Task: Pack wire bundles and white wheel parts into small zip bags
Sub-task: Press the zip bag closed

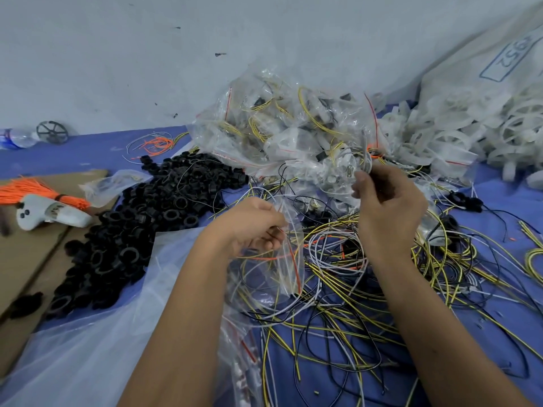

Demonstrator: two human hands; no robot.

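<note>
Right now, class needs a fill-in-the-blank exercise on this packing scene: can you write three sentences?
1. The left hand holds a clear zip ____.
2. The heap of rings left of the hands is ____ in colour.
3. The right hand pinches thin ____ above the tangle.

Missing words: bag; black; wires

You have two hands in view, one water bottle (16,138), one dark spoked wheel (52,132) and one handheld controller (48,215). The black rings (141,224), loose wires (338,289), filled bags (293,133) and white wheels (458,133) lie in heaps too dense to count.
</note>
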